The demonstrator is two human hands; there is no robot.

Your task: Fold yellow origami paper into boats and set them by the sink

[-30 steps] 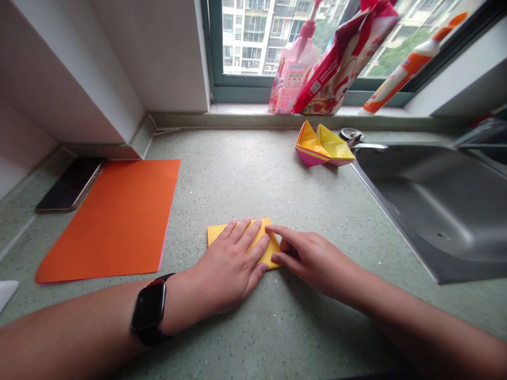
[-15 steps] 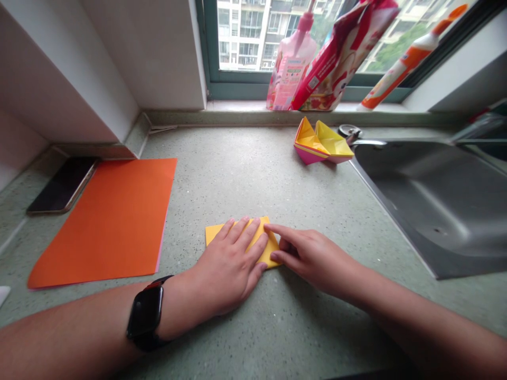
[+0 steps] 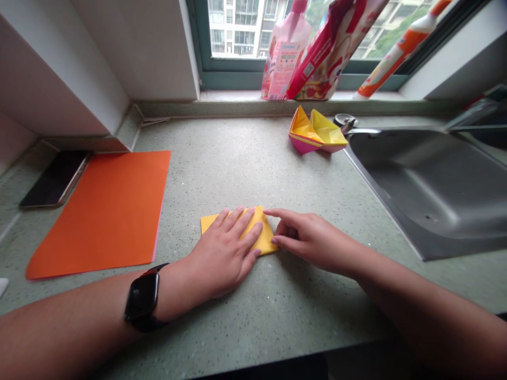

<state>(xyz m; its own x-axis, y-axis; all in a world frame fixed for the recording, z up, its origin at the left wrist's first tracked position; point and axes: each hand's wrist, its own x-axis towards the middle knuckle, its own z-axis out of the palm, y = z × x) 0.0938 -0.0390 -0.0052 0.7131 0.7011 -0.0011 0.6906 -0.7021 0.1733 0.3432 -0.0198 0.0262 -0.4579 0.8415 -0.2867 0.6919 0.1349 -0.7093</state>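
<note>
A piece of folded yellow paper (image 3: 266, 237) lies on the speckled counter in front of me. My left hand (image 3: 227, 250) rests flat across it, fingers stretched out, covering its middle. At the paper's right edge is my right hand (image 3: 303, 235), with the index fingertip at the upper right corner and the thumb near the lower right corner. Its thumb and index finger are apart, and the other fingers are curled. Further back on the counter stand yellow-and-pink folded paper boats (image 3: 317, 134), set close together.
Orange paper sheets (image 3: 114, 211) lie at the left beside a phone (image 3: 57, 178). A steel sink (image 3: 435, 190) is on the right. On the windowsill stand a pink pump bottle (image 3: 283, 60), a red pouch (image 3: 320, 58) and an orange-and-white bottle (image 3: 396, 55).
The whole view has shifted slightly, so everything sits a bit higher and the counter's front edge shows. Both hands keep nearly the same place on the yellow paper.
</note>
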